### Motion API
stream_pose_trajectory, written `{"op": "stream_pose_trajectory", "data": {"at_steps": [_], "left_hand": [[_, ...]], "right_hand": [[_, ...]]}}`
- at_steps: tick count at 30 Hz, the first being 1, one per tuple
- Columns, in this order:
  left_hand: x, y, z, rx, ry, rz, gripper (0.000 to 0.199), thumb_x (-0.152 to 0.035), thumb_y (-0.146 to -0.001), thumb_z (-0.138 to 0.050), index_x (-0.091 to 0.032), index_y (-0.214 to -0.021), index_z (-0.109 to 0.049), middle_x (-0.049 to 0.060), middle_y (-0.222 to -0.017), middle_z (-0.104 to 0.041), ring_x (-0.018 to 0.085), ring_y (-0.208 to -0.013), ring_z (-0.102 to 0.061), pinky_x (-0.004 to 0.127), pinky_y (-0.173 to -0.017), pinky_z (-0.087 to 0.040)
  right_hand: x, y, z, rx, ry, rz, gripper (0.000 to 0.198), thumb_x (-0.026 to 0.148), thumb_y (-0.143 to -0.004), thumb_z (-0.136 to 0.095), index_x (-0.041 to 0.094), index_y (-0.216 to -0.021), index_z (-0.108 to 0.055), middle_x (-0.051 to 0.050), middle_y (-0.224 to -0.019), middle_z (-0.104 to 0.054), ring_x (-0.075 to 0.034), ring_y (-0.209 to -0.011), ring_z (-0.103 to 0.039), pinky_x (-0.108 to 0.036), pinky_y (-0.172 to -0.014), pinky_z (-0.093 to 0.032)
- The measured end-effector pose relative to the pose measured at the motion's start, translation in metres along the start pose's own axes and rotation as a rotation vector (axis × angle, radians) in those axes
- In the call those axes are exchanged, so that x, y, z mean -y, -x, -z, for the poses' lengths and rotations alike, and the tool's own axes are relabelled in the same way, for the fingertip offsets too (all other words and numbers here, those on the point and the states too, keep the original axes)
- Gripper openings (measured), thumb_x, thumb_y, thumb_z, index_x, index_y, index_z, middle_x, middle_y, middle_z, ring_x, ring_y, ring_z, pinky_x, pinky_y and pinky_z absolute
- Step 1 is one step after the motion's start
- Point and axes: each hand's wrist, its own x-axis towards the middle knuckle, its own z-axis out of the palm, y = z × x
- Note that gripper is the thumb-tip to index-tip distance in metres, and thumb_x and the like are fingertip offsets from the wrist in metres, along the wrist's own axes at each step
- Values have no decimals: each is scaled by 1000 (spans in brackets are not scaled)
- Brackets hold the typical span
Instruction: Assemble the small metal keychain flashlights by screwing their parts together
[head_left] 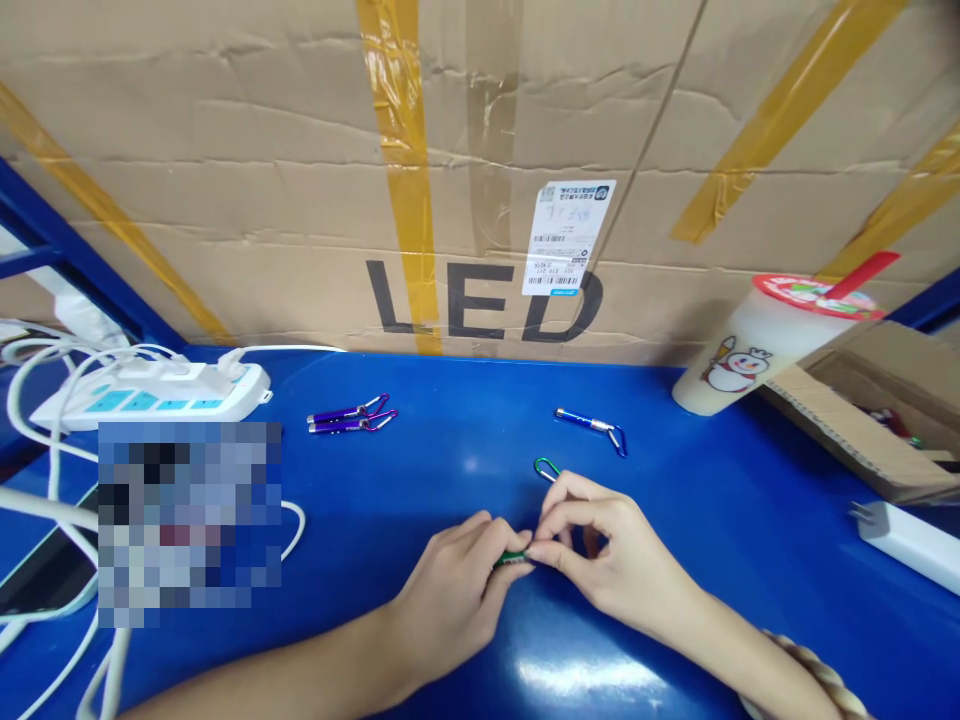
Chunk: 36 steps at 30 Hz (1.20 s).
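Both my left hand (450, 582) and right (624, 555) pinch a green penlight (511, 558), seemingly unfinished. Others (336, 427) lie toward the tabletop's (457, 420) far edge.

A glossy blue tabletop (465, 395) is spreading out before me. Two purple tubes with clips (336, 426) are lying side by side; a blue one (583, 420) is lying farther right. A white power strip (161, 402) is sitting at left; a drink cup (750, 350) is standing at right.
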Motion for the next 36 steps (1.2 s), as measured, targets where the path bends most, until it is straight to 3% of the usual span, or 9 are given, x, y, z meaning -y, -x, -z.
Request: {"op": "stream_pose_trajectory", "data": {"at_steps": [3,11,17,24,36], "left_hand": [[-1,-1,2,3,50,50,4,-14,-90,-49,-17,-88,-50,-2,-77,-59,10,-67,-56,19,-61,-41],[-3,-1,5,78,199,263,8,-18,-90,-47,-17,-93,-54,0,-86,-62,11,-76,-59,20,-69,-42],[-6,-5,8,130,256,381,13,-21,-91,-41,-18,-98,-51,-1,-76,-58,11,-66,-53,21,-64,-38],[-6,-6,8,158,273,352,17,-20,-92,-35,-20,-102,-50,-3,-75,-55,10,-66,-51,21,-65,-37],[-11,-3,9,157,196,302,23,-21,-94,-33,-20,-103,-54,-2,-75,-57,11,-64,-51,21,-62,-36]], "right_hand": [[0,-1,1,-7,-5,-1,16,28,-77,-64,17,-65,-67,-2,-71,-56,-5,-53,-49,-15,-46,-37],[-4,-1,0,-56,61,111,15,30,-81,-63,20,-71,-68,-3,-77,-56,-4,-51,-50,-16,-45,-39],[-3,-7,5,-128,16,259,12,28,-78,-67,16,-77,-69,-5,-80,-56,-5,-52,-50,-14,-44,-43],[-3,-7,5,-116,93,416,9,22,-82,-62,19,-82,-71,-5,-82,-58,-7,-63,-57,-17,-55,-48],[-1,-4,3,-117,31,345,8,26,-76,-69,18,-78,-70,-4,-84,-56,-4,-55,-51,-17,-47,-43]]}}
